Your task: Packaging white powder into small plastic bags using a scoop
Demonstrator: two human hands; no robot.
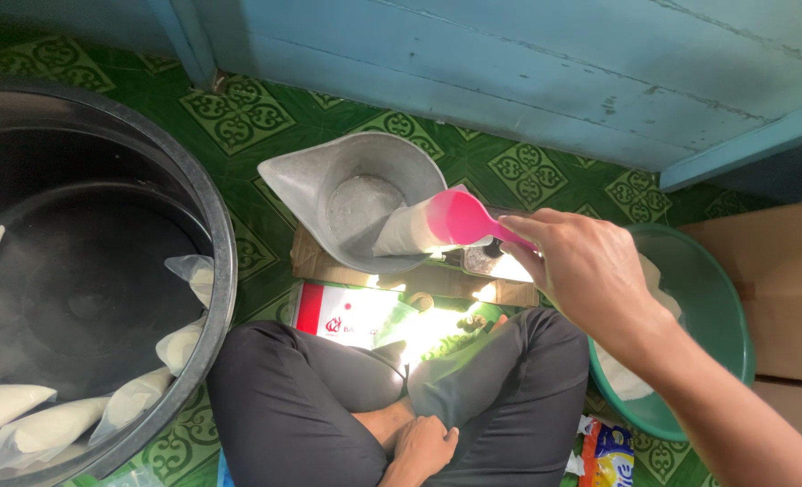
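Several filled clear plastic pouches of white powder point(31, 424) already lie in the big black tub point(212, 216) at nine o'clock, while the right hand point(581, 271), closed on a pink plastic scoop point(460, 219), tips it over another pouch point(410, 230) propped in the grey metal jug point(329, 176) at twelve o'clock, and the left hand point(424, 446) rests half-curled and empty on the lap.

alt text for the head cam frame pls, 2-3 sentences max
Seen from above, a seated person's right hand holds a pink scoop at the mouth of a small plastic bag resting in a metal jug. Their left hand rests between crossed legs; a black tub holds filled bags.
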